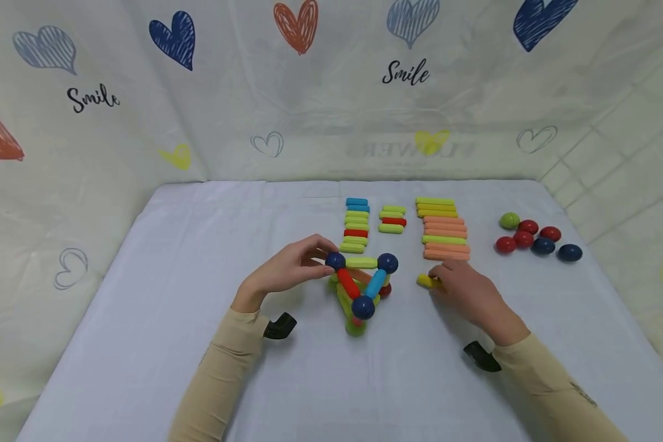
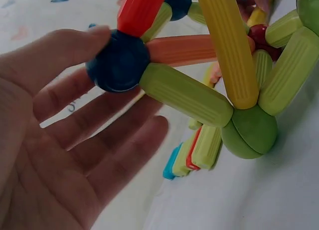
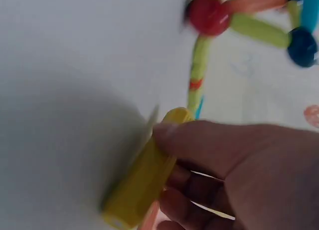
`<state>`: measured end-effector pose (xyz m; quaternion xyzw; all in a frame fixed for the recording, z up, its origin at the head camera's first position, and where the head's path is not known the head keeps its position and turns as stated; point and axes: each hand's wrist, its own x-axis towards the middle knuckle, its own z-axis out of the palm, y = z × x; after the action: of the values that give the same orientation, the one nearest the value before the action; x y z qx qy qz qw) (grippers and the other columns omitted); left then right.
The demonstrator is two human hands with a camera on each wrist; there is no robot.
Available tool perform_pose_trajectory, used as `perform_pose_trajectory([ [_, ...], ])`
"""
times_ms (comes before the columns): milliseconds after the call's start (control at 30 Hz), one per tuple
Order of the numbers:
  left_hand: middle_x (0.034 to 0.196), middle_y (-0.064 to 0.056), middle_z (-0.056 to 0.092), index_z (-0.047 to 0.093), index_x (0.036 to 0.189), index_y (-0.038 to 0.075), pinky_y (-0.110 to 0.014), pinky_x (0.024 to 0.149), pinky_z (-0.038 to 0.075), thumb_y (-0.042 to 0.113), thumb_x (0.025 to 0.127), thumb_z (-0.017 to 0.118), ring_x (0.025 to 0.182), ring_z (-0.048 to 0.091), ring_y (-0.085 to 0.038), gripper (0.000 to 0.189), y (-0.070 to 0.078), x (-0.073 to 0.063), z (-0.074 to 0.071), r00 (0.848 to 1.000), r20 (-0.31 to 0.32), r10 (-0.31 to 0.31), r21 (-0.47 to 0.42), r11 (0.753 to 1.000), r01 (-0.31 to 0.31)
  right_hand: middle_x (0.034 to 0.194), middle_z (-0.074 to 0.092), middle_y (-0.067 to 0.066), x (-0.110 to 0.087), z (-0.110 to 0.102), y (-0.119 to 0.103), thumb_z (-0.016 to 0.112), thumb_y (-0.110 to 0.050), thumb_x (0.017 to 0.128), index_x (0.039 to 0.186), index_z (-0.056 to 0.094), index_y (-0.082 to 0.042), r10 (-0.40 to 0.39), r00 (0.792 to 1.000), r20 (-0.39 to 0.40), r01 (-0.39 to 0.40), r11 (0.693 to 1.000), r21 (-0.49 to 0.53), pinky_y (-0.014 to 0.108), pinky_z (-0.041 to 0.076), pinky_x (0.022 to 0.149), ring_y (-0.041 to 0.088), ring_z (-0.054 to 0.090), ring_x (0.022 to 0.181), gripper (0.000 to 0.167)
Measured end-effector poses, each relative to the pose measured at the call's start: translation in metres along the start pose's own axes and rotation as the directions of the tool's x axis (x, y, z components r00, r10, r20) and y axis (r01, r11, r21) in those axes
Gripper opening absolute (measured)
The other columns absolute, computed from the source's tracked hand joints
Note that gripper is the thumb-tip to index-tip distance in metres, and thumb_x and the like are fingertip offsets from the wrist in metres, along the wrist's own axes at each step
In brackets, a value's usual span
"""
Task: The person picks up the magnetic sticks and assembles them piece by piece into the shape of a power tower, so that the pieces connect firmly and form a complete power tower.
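On the table stands a frame of magnetic sticks and balls (image 1: 377,283), its top a triangle of three dark blue balls joined by green, red and blue sticks. With thumb and fingers my left hand (image 1: 287,265) holds the dark blue ball (image 2: 119,65) at the left top corner. Green, orange and yellow sticks run from the balls in the left wrist view, meeting at a green ball (image 2: 249,132) below. To the right, my right hand (image 1: 472,301) pinches a yellow stick (image 3: 144,182) between thumb and fingers, low over the tabletop.
Behind the frame lie rows of short sticks (image 1: 356,221) and a smaller group (image 1: 392,219). Longer orange, green and yellow sticks (image 1: 445,230) lie in a row beyond my right hand. Several loose balls, including a red ball (image 1: 505,245), sit at the far right.
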<state>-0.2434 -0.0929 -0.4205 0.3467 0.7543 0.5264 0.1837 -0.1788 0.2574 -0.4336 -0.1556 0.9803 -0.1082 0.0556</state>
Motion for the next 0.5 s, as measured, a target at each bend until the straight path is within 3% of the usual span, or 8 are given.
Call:
perform_pose_trajectory([
  [67, 0.118, -0.003, 0.061, 0.060, 0.121, 0.010, -0.032, 0.094, 0.052, 0.015, 0.094, 0.067, 0.113, 0.060, -0.018, 0.029, 0.001, 0.000, 0.000, 1.000, -0.016, 0.025, -0.007, 1.000, -0.025, 0.094, 0.065, 0.004, -0.005, -0.002, -0.010, 0.075, -0.012, 0.086, 0.108, 0.068, -0.004, -0.032, 0.998, 0.052, 0.024, 0.987, 0.160, 0.037, 0.056, 0.075, 0.019, 0.058, 0.084, 0.025],
  [133, 0.117, -0.003, 0.061, 0.062, 0.120, 0.010, -0.032, 0.093, 0.052, 0.013, 0.093, 0.068, 0.113, 0.060, -0.018, 0.027, 0.001, 0.001, 0.000, 0.998, -0.036, 0.043, -0.009, 0.999, -0.043, 0.093, 0.065, -0.001, -0.009, -0.001, -0.022, 0.071, -0.017, 0.090, 0.111, 0.067, -0.006, -0.056, 0.994, 0.092, 0.020, 0.936, 0.352, 0.032, 0.054, 0.074, 0.015, 0.058, 0.083, 0.025],
  [233, 0.117, -0.005, 0.061, 0.063, 0.119, 0.008, -0.032, 0.093, 0.052, 0.008, 0.092, 0.068, 0.113, 0.060, -0.020, 0.027, 0.002, 0.000, 0.000, 0.998, -0.054, 0.039, -0.024, 0.999, -0.041, 0.098, 0.066, -0.001, -0.012, 0.006, -0.041, 0.069, -0.028, 0.093, 0.116, 0.064, -0.006, -0.039, 0.989, 0.143, -0.053, 0.807, 0.588, 0.028, 0.054, 0.077, 0.015, 0.061, 0.088, 0.033],
  [367, 0.117, -0.008, 0.061, 0.062, 0.119, 0.003, -0.033, 0.095, 0.052, 0.002, 0.092, 0.066, 0.113, 0.060, -0.023, 0.028, 0.006, -0.001, 0.001, 0.998, -0.061, 0.013, -0.040, 0.999, -0.016, 0.106, 0.067, 0.005, -0.011, 0.018, -0.059, 0.067, -0.035, 0.093, 0.122, 0.061, -0.004, 0.040, 0.984, 0.175, -0.162, 0.620, 0.768, 0.030, 0.055, 0.082, 0.019, 0.065, 0.093, 0.043],
  [433, 0.116, -0.010, 0.061, 0.062, 0.119, 0.001, -0.033, 0.095, 0.051, 0.001, 0.092, 0.065, 0.113, 0.060, -0.024, 0.027, 0.014, -0.002, 0.002, 0.998, -0.061, 0.011, -0.044, 0.999, -0.013, 0.110, 0.066, 0.008, -0.008, 0.023, -0.066, 0.066, -0.035, 0.094, 0.123, 0.060, -0.004, 0.086, 0.982, 0.166, -0.186, 0.557, 0.809, 0.032, 0.056, 0.084, 0.020, 0.067, 0.095, 0.043],
  [500, 0.116, -0.011, 0.061, 0.061, 0.118, -0.001, -0.034, 0.095, 0.051, 0.000, 0.092, 0.065, 0.113, 0.060, -0.025, 0.027, 0.021, -0.004, 0.002, 0.998, -0.060, 0.009, -0.046, 0.999, -0.012, 0.112, 0.064, 0.010, -0.006, 0.026, -0.071, 0.065, -0.034, 0.095, 0.124, 0.060, -0.004, 0.133, 0.980, 0.151, -0.199, 0.527, 0.827, 0.033, 0.056, 0.086, 0.020, 0.068, 0.097, 0.042],
])
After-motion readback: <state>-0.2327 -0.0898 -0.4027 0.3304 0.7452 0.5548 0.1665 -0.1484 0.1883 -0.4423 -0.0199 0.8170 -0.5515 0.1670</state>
